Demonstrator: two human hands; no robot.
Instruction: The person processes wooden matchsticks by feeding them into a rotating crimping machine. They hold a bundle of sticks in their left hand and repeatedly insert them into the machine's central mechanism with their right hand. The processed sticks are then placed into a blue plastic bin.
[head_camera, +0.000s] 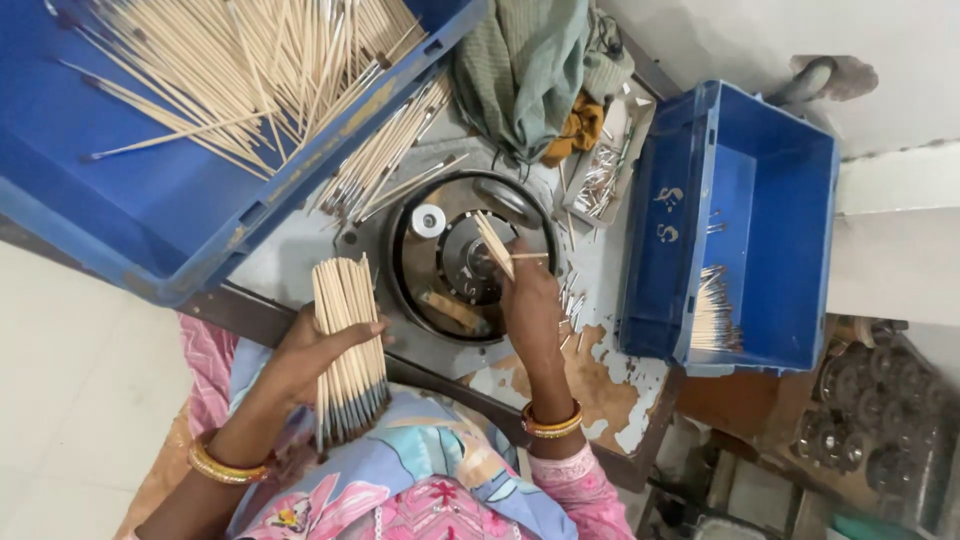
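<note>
Two hands: left (318, 348) grips bundle (348, 345), right (528, 300) sticks (494, 245).

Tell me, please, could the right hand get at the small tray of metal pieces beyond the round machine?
Probably yes: the right hand is near the small tray, nothing stands between them, though it holds sticks.

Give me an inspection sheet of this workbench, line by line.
Surface: worn bench, paint flaking.
Job's things: stick bundle; round machine; few sticks at its hub.
Clutter: big blue crate of sticks; small blue crate with few; tray of metal bits; green cloth.
Hands: left hand grips bundle; right hand holds sticks.
Cables: nothing seen.
Surroundings: pale floor, metal discs.
</note>
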